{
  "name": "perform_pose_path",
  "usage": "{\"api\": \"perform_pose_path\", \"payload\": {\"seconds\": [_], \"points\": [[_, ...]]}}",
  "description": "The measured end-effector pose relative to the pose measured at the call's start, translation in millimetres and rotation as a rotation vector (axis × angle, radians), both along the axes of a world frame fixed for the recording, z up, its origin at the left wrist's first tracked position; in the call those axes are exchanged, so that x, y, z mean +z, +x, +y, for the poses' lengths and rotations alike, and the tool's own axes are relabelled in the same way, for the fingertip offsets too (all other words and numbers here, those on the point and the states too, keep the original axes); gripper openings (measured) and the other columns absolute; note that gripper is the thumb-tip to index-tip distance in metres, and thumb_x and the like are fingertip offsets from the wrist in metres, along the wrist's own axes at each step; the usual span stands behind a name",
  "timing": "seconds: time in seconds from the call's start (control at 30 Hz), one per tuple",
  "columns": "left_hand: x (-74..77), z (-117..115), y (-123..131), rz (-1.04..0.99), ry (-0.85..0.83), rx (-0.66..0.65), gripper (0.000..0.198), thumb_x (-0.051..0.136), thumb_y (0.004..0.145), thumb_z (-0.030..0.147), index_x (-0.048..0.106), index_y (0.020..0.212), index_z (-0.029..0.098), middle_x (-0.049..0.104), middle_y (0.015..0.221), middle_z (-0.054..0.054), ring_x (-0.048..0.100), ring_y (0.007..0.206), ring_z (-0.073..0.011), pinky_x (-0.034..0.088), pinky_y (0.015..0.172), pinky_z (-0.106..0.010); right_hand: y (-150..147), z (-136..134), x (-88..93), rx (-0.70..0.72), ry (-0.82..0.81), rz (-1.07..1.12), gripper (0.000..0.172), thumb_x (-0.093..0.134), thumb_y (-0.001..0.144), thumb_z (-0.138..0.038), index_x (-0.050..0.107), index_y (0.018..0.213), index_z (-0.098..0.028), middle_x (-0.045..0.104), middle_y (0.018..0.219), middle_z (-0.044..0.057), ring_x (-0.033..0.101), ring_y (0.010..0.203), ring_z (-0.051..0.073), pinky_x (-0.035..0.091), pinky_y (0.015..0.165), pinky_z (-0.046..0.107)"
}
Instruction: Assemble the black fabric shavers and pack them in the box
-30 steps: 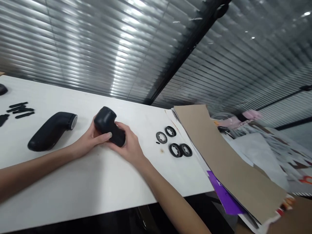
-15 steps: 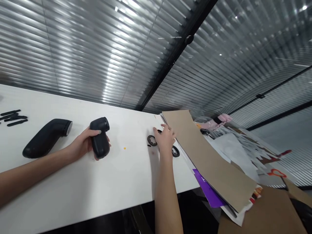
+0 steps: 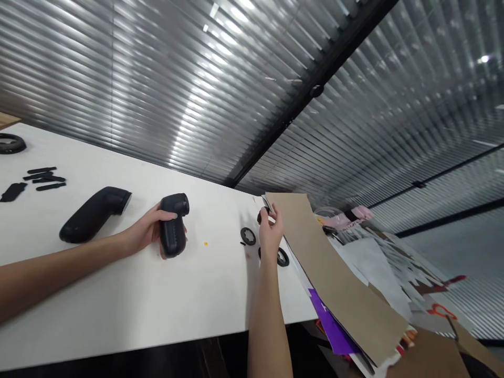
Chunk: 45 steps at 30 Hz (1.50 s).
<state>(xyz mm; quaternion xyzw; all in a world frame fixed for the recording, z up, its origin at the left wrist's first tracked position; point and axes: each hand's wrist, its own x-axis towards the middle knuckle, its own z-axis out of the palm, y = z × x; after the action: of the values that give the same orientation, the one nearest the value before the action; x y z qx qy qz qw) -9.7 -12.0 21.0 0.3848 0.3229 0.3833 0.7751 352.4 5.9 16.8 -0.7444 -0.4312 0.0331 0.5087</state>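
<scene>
My left hand [image 3: 147, 228] is wrapped round a black angled handheld device [image 3: 172, 239], held upright over the white table, its short ridged head pointing right. To the right, my right hand [image 3: 271, 233] pinches a black ring [image 3: 261, 216] between thumb and fingers, just above the table; the hand hides part of it. A flat black ring with a notched inner edge [image 3: 243, 237] lies left of that wrist. Another black ring [image 3: 287, 259] lies to its right, and one more is partly covered by the wrist. Beside my left forearm rests a longer black angled device [image 3: 92, 215].
Several thin black strips [image 3: 51, 186] and a larger black ring [image 3: 19, 145] lie at the far left. A tiny yellow piece [image 3: 205, 243] sits mid-table. Cardboard sheets [image 3: 326, 252] over a purple sheet [image 3: 328, 325] line the right edge. A corrugated metallic wall [image 3: 149, 94] rises behind.
My right hand has lifted a black ring from among those on the table. My left hand keeps its hold on the device. The view has shifted, showing more of the left side.
</scene>
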Motion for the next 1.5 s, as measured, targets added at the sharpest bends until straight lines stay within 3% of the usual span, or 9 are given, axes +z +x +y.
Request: {"api": "perform_pose_path", "payload": {"seconds": [0.1, 0.23, 0.47, 0.63, 0.73, 0.93, 1.13, 1.33, 1.5], "points": [[0.5, 0, 0, 0.0, 0.015, -0.053, 0.072, 0.087, 0.068, 0.051, 0.05, 0.122, 0.022, 0.078, 0.092, -0.011, 0.079, 0.086, -0.0384, 0.059, 0.062, -0.04, -33, 8, -3.7, 0.304, 0.249, 0.501, 0.064, 0.067, 0.088, -0.063, 0.062, 0.139, -0.024, 0.068, 0.118, 0.006, 0.07, 0.104, 0.023, 0.059, 0.097, 0.043], [-0.4, 1, 3, 0.001, 0.05, -0.119, 0.074, 0.089, 0.063, 0.049, 0.048, 0.119, 0.022, 0.076, 0.086, -0.009, 0.077, 0.076, -0.0347, 0.058, 0.065, -0.041, -97, -2, -8.5, 0.709, 0.295, 0.866, 0.043, 0.087, 0.083, -0.051, 0.065, 0.109, -0.026, 0.071, 0.121, 0.002, 0.074, 0.106, 0.022, 0.059, 0.108, 0.051], [-12.5, 6, 6, -0.012, 0.111, -0.197, 0.076, 0.086, 0.072, 0.049, 0.048, 0.132, 0.022, 0.076, 0.091, -0.008, 0.078, 0.08, -0.0342, 0.062, 0.076, -0.049, -130, -24, -4.9, 0.893, 0.191, 0.886, 0.041, 0.092, 0.082, -0.049, 0.061, 0.082, -0.022, 0.074, 0.136, 0.013, 0.06, 0.142, 0.031, 0.049, 0.124, 0.06], [-14.8, 7, 6, -0.032, 0.124, -0.217, 0.079, 0.084, 0.076, 0.049, 0.047, 0.139, 0.021, 0.078, 0.091, -0.01, 0.078, 0.08, -0.0333, 0.063, 0.075, -0.047, -135, -24, -14.2, 1.004, 0.056, 0.808, 0.046, 0.094, 0.081, -0.049, 0.07, 0.113, -0.026, 0.072, 0.143, 0.013, 0.067, 0.133, 0.032, 0.052, 0.118, 0.057], [-16.0, 9, 3, -0.059, 0.123, -0.26, 0.078, 0.084, 0.08, 0.05, 0.047, 0.142, 0.021, 0.077, 0.09, -0.01, 0.078, 0.078, -0.0313, 0.063, 0.071, -0.043, -139, -23, -21.7, 1.04, 0.004, 0.728, 0.066, 0.094, 0.08, -0.052, 0.068, 0.137, -0.031, 0.072, 0.142, 0.01, 0.068, 0.132, 0.032, 0.053, 0.116, 0.051], [-16.2, 15, -3, -0.088, 0.042, -0.483, 0.08, 0.078, 0.089, 0.058, 0.042, 0.151, 0.022, 0.076, 0.088, -0.008, 0.079, 0.073, -0.0316, 0.064, 0.063, -0.041, -143, -22, -27.9, 1.027, 0.026, 0.635, 0.057, 0.08, 0.086, -0.075, 0.081, 0.12, -0.028, 0.075, 0.131, 0.008, 0.07, 0.12, 0.029, 0.058, 0.104, 0.041], [-21.1, 23, -3, -0.112, -0.015, -0.675, 0.062, 0.062, 0.094, 0.066, 0.066, 0.119, 0.01, 0.078, 0.08, -0.017, 0.079, 0.073, -0.0374, 0.064, 0.05, -0.04, -148, -29, -15.2, 1.028, -0.08, 0.632, 0.055, 0.067, 0.097, -0.074, 0.08, 0.124, -0.029, 0.075, 0.135, 0.006, 0.07, 0.123, 0.028, 0.057, 0.104, 0.039], [-25.6, 26, -2, -0.099, -0.071, -0.634, 0.059, 0.062, 0.09, 0.068, 0.07, 0.098, 0.01, 0.075, 0.073, -0.017, 0.077, 0.063, -0.0363, 0.06, 0.041, -0.038, -151, -29, -8.8, 0.951, -0.076, 0.672, 0.062, 0.07, 0.089, -0.078, 0.082, 0.118, -0.025, 0.076, 0.129, 0.008, 0.071, 0.117, 0.029, 0.059, 0.098, 0.038], [-19.3, 21, -1, -0.061, -0.056, -0.647, 0.058, 0.067, 0.091, 0.063, 0.061, 0.124, 0.016, 0.076, 0.076, -0.011, 0.079, 0.069, -0.0378, 0.064, 0.049, -0.043, -151, -27, -13.8, 0.957, -0.058, 0.655, 0.058, 0.067, 0.094, -0.075, 0.082, 0.119, -0.025, 0.076, 0.126, 0.008, 0.071, 0.108, 0.025, 0.06, 0.091, 0.035]]}}
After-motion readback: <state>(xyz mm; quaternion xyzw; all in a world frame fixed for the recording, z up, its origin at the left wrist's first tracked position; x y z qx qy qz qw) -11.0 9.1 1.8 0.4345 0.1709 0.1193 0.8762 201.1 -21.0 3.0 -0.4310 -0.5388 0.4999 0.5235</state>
